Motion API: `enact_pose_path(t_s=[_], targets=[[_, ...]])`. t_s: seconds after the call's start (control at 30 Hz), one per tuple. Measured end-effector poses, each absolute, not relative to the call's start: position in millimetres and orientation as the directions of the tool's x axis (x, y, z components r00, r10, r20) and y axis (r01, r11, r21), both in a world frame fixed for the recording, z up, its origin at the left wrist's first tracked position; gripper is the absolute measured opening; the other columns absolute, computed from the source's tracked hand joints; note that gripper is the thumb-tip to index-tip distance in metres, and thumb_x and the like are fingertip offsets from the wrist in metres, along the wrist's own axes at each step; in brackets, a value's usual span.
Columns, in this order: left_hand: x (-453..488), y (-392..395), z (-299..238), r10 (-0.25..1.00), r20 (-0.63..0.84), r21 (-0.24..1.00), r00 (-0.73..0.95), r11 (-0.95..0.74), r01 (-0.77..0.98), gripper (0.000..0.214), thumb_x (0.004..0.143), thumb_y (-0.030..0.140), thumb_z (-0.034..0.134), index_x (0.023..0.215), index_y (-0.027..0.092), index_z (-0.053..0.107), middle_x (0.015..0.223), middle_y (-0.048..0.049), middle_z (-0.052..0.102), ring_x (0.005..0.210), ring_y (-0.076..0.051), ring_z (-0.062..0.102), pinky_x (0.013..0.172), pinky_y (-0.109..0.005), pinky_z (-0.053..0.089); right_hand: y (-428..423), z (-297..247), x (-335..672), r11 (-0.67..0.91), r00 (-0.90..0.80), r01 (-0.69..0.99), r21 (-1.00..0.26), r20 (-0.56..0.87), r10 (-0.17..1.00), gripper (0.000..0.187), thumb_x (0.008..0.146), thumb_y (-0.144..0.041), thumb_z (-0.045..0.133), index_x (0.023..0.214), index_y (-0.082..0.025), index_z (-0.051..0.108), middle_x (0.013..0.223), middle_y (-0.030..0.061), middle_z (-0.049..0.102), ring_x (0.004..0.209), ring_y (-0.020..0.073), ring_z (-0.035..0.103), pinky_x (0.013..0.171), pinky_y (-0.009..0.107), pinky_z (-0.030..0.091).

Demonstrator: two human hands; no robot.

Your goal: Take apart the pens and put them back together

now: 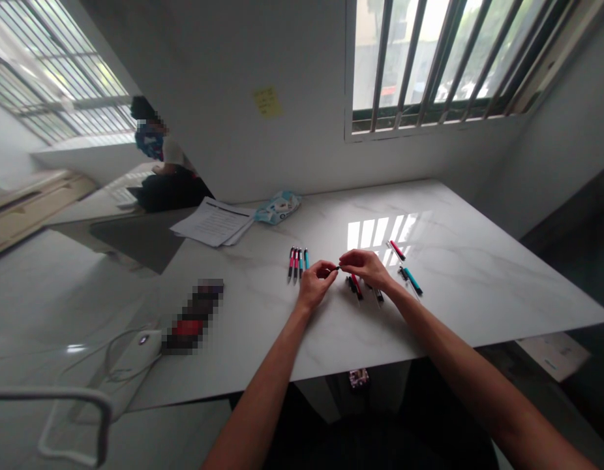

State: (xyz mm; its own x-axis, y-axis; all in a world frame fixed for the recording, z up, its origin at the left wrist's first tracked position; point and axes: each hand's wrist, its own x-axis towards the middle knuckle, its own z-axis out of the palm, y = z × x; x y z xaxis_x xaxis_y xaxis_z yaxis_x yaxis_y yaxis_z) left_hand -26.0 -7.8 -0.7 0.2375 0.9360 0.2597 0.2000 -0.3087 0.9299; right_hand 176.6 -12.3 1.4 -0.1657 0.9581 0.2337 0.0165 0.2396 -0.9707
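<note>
My left hand (317,285) is closed in a pinch, with a small black pen part (337,268) at its fingertips. Opposite it, my right hand (365,266) has its fingers pinched at the same small part. Left of my hands, several pens lie side by side, among them a red one (295,264) and a teal one (306,258). Below my right hand are red and black pen pieces (355,287) and a dark piece (379,294), both partly hidden by the hand. A teal pen barrel (412,281) and a red barrel (396,250) lie further right.
Printed sheets (214,222) and a blue-white soft packet (278,207) lie at the back of the marble-patterned table (483,274). On the left are a white device with a cable (130,359) and a blurred dark-red object (194,316). Another person (167,156) sits at the far left.
</note>
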Motion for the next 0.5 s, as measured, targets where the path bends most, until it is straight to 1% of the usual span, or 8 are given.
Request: enact_pose_path(t_s=[0.17,0.33,0.4,0.5], targets=[[-25.8,-8.0,-1.3,0.932,0.269,0.925,0.243,-0.320,0.204,0.021,0.082,0.037,0.078,0.091,0.018,0.073,0.089,-0.0040,0.075,0.075,-0.015,0.068,0.072,-0.028,0.056,-13.5,2.3,175.6,0.237,-0.155,-0.013,-0.971,0.236,0.959,0.035,0.074,-0.043,0.086,0.099,-0.021,0.075,0.099,0.0062,0.080,0.094,0.0220,0.076,0.094,0.039,0.061],[-26.5,-8.5,-1.8,0.925,0.281,0.919,0.255,-0.337,0.207,0.021,0.082,0.037,0.077,0.091,0.019,0.074,0.088,-0.0044,0.076,0.075,-0.016,0.069,0.074,-0.029,0.057,-13.6,0.3,174.0,0.253,-0.169,0.030,-0.967,0.245,0.955,0.035,0.076,-0.047,0.084,0.098,-0.021,0.075,0.098,0.0056,0.080,0.092,0.0213,0.075,0.092,0.038,0.060],[-26.8,-8.9,-1.1,0.921,0.295,0.908,0.256,-0.353,0.224,0.021,0.083,0.037,0.077,0.092,0.019,0.074,0.089,-0.0045,0.076,0.076,-0.016,0.069,0.074,-0.030,0.057,-14.5,1.5,173.8,0.263,-0.168,0.059,-0.963,0.250,0.954,0.036,0.077,-0.049,0.083,0.098,-0.021,0.076,0.097,0.0056,0.080,0.091,0.0215,0.075,0.090,0.037,0.061],[-27.2,-10.1,0.9,0.911,0.324,0.889,0.256,-0.386,0.247,0.019,0.083,0.036,0.077,0.092,0.019,0.075,0.088,-0.0050,0.076,0.077,-0.017,0.069,0.075,-0.031,0.057,-17.2,4.7,174.0,0.284,-0.151,0.159,-0.946,0.261,0.953,0.033,0.081,-0.050,0.080,0.098,-0.022,0.077,0.093,0.0052,0.080,0.086,0.0213,0.075,0.084,0.035,0.061]])
